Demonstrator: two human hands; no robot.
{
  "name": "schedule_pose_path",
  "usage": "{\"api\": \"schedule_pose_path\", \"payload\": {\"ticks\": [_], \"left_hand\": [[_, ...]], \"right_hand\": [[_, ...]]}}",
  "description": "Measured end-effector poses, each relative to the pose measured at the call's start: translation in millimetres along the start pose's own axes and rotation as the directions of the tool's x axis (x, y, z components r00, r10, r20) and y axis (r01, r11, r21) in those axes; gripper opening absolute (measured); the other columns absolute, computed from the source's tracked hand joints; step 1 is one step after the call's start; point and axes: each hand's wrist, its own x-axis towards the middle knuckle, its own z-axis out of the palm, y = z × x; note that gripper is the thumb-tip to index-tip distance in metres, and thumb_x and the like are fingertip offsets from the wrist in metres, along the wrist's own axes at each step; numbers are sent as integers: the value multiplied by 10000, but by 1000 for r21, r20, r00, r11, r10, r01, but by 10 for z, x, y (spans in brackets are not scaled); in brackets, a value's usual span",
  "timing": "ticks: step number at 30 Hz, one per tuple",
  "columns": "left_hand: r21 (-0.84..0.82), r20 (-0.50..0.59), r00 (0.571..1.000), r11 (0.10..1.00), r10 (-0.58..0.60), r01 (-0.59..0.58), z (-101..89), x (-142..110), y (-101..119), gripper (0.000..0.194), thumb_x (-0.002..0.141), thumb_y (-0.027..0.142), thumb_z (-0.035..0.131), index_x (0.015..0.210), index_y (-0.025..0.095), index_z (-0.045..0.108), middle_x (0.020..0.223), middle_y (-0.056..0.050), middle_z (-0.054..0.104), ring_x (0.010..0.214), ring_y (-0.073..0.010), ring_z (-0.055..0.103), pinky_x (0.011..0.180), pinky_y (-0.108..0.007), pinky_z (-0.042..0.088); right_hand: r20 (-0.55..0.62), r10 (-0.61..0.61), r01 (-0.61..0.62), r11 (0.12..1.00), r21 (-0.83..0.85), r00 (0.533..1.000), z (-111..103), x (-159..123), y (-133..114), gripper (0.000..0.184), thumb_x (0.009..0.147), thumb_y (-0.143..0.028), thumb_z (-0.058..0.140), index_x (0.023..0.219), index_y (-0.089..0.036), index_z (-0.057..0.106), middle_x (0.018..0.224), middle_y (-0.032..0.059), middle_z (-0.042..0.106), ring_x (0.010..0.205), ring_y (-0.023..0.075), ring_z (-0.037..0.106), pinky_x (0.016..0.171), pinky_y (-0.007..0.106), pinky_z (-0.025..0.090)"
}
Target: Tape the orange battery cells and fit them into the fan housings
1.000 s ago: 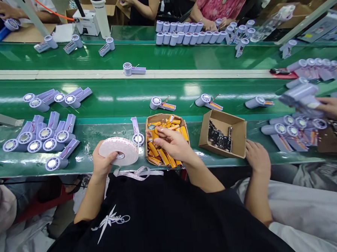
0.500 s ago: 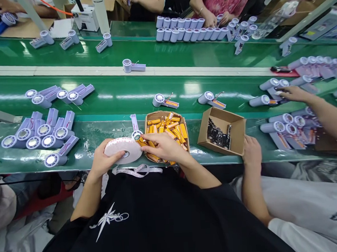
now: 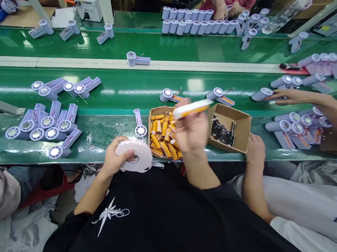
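Observation:
My left hand (image 3: 116, 157) grips a white roll of tape (image 3: 137, 155) by its side, thumb near the core, with a loose strip trailing below. Raised over the box, my right hand (image 3: 193, 130) holds an orange battery (image 3: 194, 109) with a white strip along its top; both are slightly blurred. Beneath it, a cardboard box (image 3: 150, 132) contains several orange batteries (image 3: 164, 132), partly hidden by the hand. Between the roll and this box stands a lilac fan housing (image 3: 140, 131) with its handle pointing away.
To the right, a co-worker's hand (image 3: 254, 147) touches a cardboard box (image 3: 243, 126) of black circuit boards (image 3: 224, 132). Another hand (image 3: 289, 97) reaches over lilac housings (image 3: 261, 94). Several housings (image 3: 54, 134) lie at left, and more sit on the green belt (image 3: 121, 87).
My right hand has risen from beside the tape roll, moving right and away with the battery. The roll has shifted slightly right and down. The co-worker's reaching hand has moved slightly.

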Motion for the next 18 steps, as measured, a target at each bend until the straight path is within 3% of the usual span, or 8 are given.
{"api": "schedule_pose_path", "payload": {"ticks": [2,3,6,8,9,12,15,18], "left_hand": [[241,-58,997,968,-56,68,-410,122,-36,664,695,581,972,1186,224,701,825,-31,748,641,-238,712,634,-344,592],[371,-145,989,927,-10,63,-603,210,-47,677,683,574,968,1196,217,707,910,-64,763,762,-278,743,734,-385,615],[700,-226,927,712,298,-59,-892,484,-34,665,675,533,965,1197,193,731,1196,-181,748,1253,-428,657,1122,-551,513],[813,-68,906,550,418,-193,-731,601,22,644,756,587,910,1228,185,739,1313,-225,716,1382,-468,556,1224,-609,403],[846,48,913,469,405,-253,-552,635,66,644,815,635,855,1260,185,738,1329,-229,714,1370,-465,561,1220,-610,401],[919,330,938,188,111,-346,146,698,243,711,955,755,654,1391,196,704,1305,-209,746,1254,-424,659,1123,-556,485],[932,333,904,-53,-266,-359,642,867,425,832,968,853,528,1413,173,702,1254,-225,782,1178,-423,733,1010,-507,550],[913,330,827,-71,-455,-403,726,1167,555,818,958,869,496,1306,183,775,1251,-214,803,1171,-407,756,947,-448,571]], "right_hand": [[-144,-248,244,969,-48,958,-256,199,-210,415,954,-466,815,1293,-338,613,1468,26,711,1415,190,687,1137,326,629],[-165,-282,272,959,-77,945,-371,241,-269,413,955,-456,808,1300,-341,613,1482,25,702,1420,189,685,1130,323,632],[-125,-126,106,982,-157,984,-565,136,-240,552,885,-442,873,1351,-336,597,1468,69,732,1327,245,755,1073,404,676],[-107,-23,2,982,-191,994,-553,-10,-127,653,857,-439,903,1404,-338,560,1418,101,771,1269,275,788,1061,461,680],[-106,-10,-11,981,-195,994,-517,-67,-75,681,849,-438,915,1411,-341,543,1373,104,795,1249,282,798,1062,477,677],[-112,-66,48,987,-151,991,-373,-120,-7,684,811,-442,962,1332,-334,532,1183,71,857,1158,287,832,1044,500,676],[-130,-105,94,991,-92,986,-316,-84,-56,680,758,-392,1014,1241,-315,543,1099,46,871,1097,280,849,1057,519,669],[-167,-97,85,993,-76,981,-429,-111,-87,672,733,-319,1032,1216,-299,565,1101,40,867,1074,262,854,1078,520,660]]}}
